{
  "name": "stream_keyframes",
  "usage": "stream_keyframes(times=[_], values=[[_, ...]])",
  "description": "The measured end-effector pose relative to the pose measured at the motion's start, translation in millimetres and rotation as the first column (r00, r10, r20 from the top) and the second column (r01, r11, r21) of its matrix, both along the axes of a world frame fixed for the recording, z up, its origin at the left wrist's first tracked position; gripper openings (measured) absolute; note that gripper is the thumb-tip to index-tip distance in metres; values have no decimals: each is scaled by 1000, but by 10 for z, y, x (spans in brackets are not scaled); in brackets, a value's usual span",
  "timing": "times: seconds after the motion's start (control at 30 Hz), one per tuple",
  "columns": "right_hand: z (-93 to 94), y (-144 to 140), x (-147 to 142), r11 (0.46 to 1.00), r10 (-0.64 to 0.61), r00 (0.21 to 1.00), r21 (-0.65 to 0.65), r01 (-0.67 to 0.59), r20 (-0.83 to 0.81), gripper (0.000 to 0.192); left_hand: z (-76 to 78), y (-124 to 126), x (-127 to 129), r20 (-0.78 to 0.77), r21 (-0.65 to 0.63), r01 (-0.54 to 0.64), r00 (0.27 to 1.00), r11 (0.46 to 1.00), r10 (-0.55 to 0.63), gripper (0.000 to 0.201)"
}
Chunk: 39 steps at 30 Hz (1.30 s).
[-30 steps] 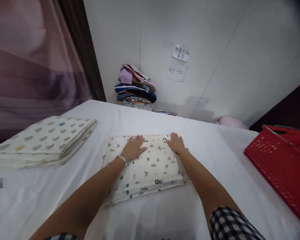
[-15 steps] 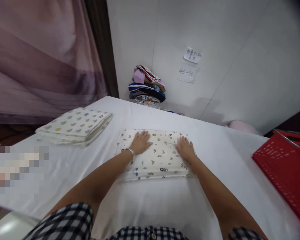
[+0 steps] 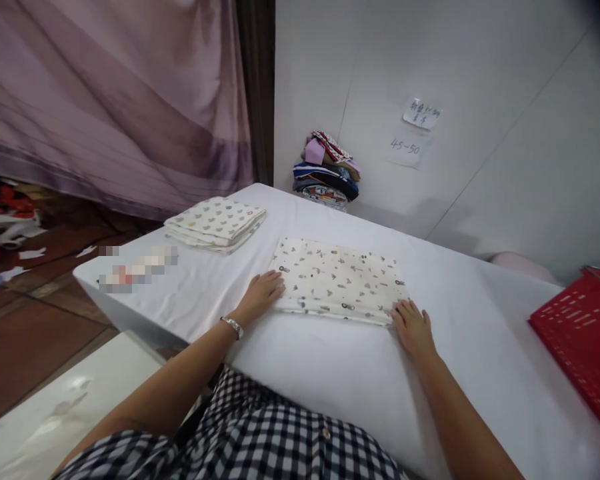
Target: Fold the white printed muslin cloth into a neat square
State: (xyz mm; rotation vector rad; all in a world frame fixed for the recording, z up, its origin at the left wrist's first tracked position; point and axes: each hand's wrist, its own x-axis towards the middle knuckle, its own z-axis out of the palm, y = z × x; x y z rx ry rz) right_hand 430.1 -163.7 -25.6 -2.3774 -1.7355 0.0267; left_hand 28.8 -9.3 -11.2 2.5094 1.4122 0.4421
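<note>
A folded white cloth (image 3: pixel 343 280) with small printed figures lies flat on the white-covered table (image 3: pixel 320 373). My left hand (image 3: pixel 263 295) rests at its left front edge, fingertips touching the fabric. At the right front corner, my right hand (image 3: pixel 414 328) has its fingers stretched against the cloth's edge. Both hands look open, and neither grips the fabric. Farther to the left sits another folded cloth (image 3: pixel 217 223), white with grey shapes and a few coloured ones.
A red plastic basket (image 3: pixel 580 333) stands at the table's right side. Beyond the far edge, a pile of folded fabrics (image 3: pixel 326 170) rises by the wall. A blurred-out item (image 3: pixel 140 270) lies near the left corner. A pinkish curtain (image 3: pixel 180 100) hangs at the left.
My hands have slid from the top of the cloth toward me, out to its left and right front edges. The camera view has turned to the left.
</note>
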Motion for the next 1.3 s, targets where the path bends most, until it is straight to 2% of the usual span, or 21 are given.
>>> stream_keyframes(times=[0.07,0.17,0.3,0.4,0.5,0.6,0.77,0.97,1.13,1.3], values=[[28,7,-121,996,69,997,57,-67,-36,51,-3,-76,-22,57,39,-15,998,999,12,38],[62,96,-412,966,237,966,129,-224,-101,48,-2,-218,58,100,96,50,993,994,-59,36],[128,308,-858,894,447,883,113,-434,-142,41,-21,-357,268,72,130,193,977,973,-203,35],[169,443,-1085,839,543,829,111,-532,-133,37,-41,-374,391,47,115,230,970,966,-237,32],[142,511,-1187,819,572,814,128,-559,-105,34,-32,-365,443,24,99,241,969,965,-244,31],[47,528,-1215,827,556,828,142,-544,-71,32,-5,-365,438,-40,84,237,971,968,-234,34],[-91,510,-1217,840,522,851,216,-498,-67,34,-34,-361,349,-102,94,152,985,984,-142,47],[-153,435,-1238,789,571,821,283,-545,-13,36,-146,-395,237,-19,121,141,990,983,-139,51],[-180,400,-1273,734,640,768,269,-624,36,35,-136,-475,147,67,154,138,986,978,-150,49],[-212,398,-1260,732,631,774,291,-616,53,35,-121,-496,-108,219,117,-41,976,992,14,38]])
